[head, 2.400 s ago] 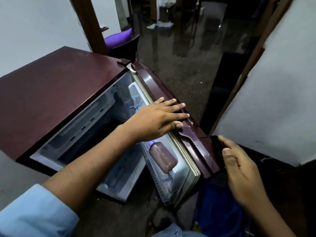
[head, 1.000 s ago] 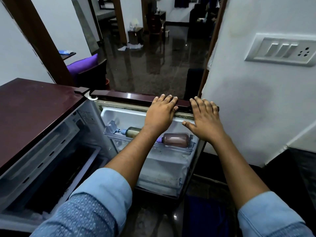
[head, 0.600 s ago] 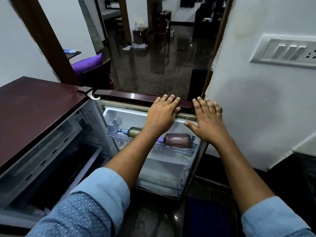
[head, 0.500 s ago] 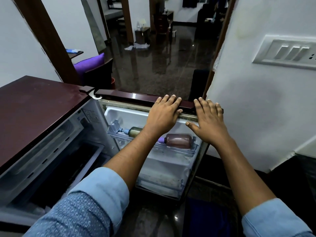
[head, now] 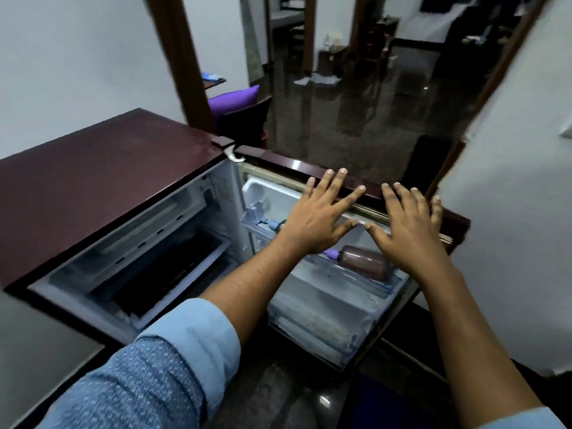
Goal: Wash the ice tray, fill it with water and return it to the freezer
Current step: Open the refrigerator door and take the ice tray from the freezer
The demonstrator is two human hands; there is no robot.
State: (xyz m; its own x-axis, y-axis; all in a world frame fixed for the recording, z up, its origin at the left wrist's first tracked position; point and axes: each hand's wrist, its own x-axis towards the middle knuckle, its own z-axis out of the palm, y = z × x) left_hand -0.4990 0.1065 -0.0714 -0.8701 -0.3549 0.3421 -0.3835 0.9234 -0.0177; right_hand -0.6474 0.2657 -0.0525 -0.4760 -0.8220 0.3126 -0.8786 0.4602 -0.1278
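Left hand (head: 322, 219) newly splayed, door edge (head: 288, 164)

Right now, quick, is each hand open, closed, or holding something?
Left hand: open, spread over the top edge of the fridge door, holding nothing.
Right hand: open, spread over the same edge, holding nothing.

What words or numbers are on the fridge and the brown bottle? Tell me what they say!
Nothing here can be read.
Sticker on the inner wall of the fridge: it has print, but too blurred to read.
Brown bottle on the door shelf: no readable label shows.
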